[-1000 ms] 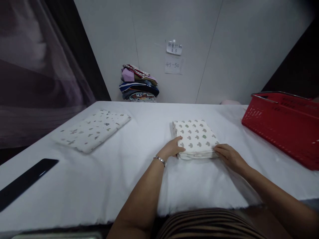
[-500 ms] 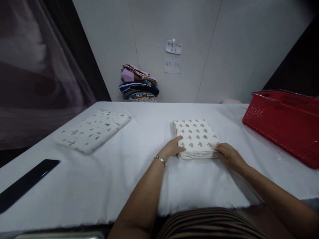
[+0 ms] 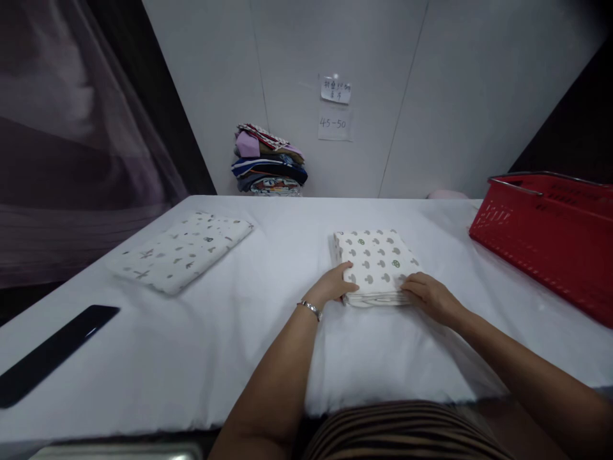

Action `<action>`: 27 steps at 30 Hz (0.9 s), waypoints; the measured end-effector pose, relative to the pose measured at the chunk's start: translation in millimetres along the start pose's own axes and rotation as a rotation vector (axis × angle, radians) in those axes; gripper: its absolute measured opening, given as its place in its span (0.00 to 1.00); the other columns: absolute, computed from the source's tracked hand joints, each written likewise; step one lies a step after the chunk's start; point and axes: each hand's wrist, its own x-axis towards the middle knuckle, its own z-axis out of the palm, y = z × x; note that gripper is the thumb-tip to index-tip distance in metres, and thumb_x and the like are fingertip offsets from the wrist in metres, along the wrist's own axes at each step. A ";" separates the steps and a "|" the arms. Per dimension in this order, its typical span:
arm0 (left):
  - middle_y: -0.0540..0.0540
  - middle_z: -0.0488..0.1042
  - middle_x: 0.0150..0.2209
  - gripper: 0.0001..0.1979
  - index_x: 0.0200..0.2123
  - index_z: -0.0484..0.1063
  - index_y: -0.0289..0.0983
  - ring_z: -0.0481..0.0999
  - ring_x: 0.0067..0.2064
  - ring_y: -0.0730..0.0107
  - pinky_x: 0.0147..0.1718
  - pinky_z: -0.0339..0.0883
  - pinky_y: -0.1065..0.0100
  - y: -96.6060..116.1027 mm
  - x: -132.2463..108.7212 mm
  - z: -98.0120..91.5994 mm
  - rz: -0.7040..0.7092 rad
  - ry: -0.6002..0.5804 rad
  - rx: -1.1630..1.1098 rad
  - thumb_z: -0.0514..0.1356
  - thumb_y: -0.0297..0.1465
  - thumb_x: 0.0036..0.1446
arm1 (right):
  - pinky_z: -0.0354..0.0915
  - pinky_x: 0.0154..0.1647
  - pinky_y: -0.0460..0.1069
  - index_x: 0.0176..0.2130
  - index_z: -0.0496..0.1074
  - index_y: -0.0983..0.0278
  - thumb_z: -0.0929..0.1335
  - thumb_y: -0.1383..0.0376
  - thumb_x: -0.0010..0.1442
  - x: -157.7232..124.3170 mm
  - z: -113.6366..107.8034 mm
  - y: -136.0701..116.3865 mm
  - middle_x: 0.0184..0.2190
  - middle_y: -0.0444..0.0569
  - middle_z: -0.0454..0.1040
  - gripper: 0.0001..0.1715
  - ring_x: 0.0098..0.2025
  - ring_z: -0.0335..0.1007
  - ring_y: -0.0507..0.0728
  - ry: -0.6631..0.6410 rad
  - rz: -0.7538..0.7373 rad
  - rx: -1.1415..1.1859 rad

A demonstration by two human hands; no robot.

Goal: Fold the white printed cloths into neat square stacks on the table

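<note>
A white folded cloth [image 3: 373, 259] printed with grey mushrooms and a few green ones lies flat on the table, its layers stacked along the front edge. My left hand [image 3: 335, 283] grips its front left corner, thumb on top and the other fingers at the side. At the front edge, towards the right corner, my right hand [image 3: 433, 298] pinches the cloth; its fingertips are close together. Further left lies a second folded white cloth [image 3: 184, 252] with a leaf-like print, apart from both hands.
A white sheet covers the table [image 3: 268, 332]. On the right stands a red basket [image 3: 546, 236] with a metal handle. A long dark flat object [image 3: 57, 348] lies at the left. Behind the table's far edge is a pile of folded fabrics [image 3: 269, 163], near paper notes [image 3: 335, 105] on the wall.
My right hand has slid a little to the left along the cloth's front edge, away from the corner. My left hand keeps its place on the cloth. The view has shifted slightly.
</note>
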 end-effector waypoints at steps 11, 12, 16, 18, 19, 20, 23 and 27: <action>0.46 0.68 0.41 0.38 0.62 0.52 0.46 0.69 0.29 0.75 0.25 0.67 0.75 -0.7 -0.5 -0.7 0.013 -0.009 -0.019 0.62 0.35 0.48 | 0.63 0.36 0.52 0.38 0.69 0.62 0.60 0.65 0.64 -14.7 8.1 1.3 0.34 0.51 0.70 0.09 0.36 0.65 0.57 0.036 -0.028 0.011; 0.46 0.68 0.41 0.38 0.62 0.52 0.46 0.69 0.29 0.75 0.25 0.67 0.75 -1.1 -0.4 -0.5 0.015 -0.006 -0.021 0.63 0.35 0.48 | 0.63 0.36 0.52 0.39 0.69 0.62 0.60 0.65 0.64 -14.1 8.0 1.1 0.34 0.51 0.70 0.09 0.37 0.65 0.57 0.030 -0.022 0.020; 0.45 0.68 0.42 0.39 0.62 0.52 0.45 0.68 0.28 0.76 0.24 0.66 0.75 -3.3 0.9 0.6 0.023 0.001 -0.037 0.63 0.34 0.48 | 0.63 0.35 0.52 0.38 0.70 0.61 0.60 0.60 0.64 -11.1 5.3 -1.3 0.33 0.50 0.70 0.12 0.36 0.65 0.57 -0.013 0.029 0.075; 0.45 0.68 0.41 0.39 0.62 0.52 0.44 0.68 0.28 0.76 0.23 0.66 0.75 -4.7 1.9 1.2 0.028 0.004 -0.042 0.63 0.33 0.47 | 0.63 0.34 0.51 0.34 0.70 0.60 0.59 0.58 0.65 -8.0 2.7 -1.3 0.32 0.49 0.70 0.15 0.35 0.65 0.56 -0.053 0.099 0.151; 0.45 0.68 0.41 0.39 0.62 0.53 0.44 0.68 0.28 0.75 0.22 0.66 0.75 -5.3 2.4 1.4 0.029 0.009 -0.045 0.63 0.33 0.47 | 0.63 0.33 0.51 0.32 0.69 0.60 0.58 0.57 0.65 -5.2 1.4 -0.4 0.30 0.48 0.69 0.17 0.33 0.65 0.56 -0.067 0.145 0.195; 0.45 0.68 0.41 0.39 0.62 0.53 0.44 0.68 0.28 0.75 0.22 0.66 0.75 -5.8 2.7 1.6 0.031 0.014 -0.048 0.63 0.33 0.46 | 0.64 0.32 0.51 0.29 0.68 0.60 0.57 0.57 0.65 -1.5 0.3 1.2 0.28 0.47 0.69 0.19 0.31 0.65 0.55 -0.071 0.193 0.236; 0.47 0.69 0.38 0.39 0.62 0.53 0.44 0.68 0.28 0.75 0.23 0.66 0.76 -6.7 3.2 1.7 0.030 0.017 -0.052 0.63 0.32 0.46 | 0.66 0.34 0.51 0.30 0.69 0.60 0.58 0.54 0.64 14.3 2.0 9.8 0.31 0.48 0.71 0.19 0.33 0.67 0.56 0.019 0.283 0.294; 0.47 0.68 0.37 0.39 0.62 0.54 0.44 0.68 0.28 0.74 0.23 0.67 0.74 -6.6 2.2 1.8 0.031 0.020 -0.051 0.63 0.32 0.45 | 0.59 0.54 0.59 0.50 0.68 0.61 0.58 0.50 0.62 31.6 22.6 23.2 0.55 0.55 0.65 0.25 0.57 0.59 0.62 0.075 0.310 0.192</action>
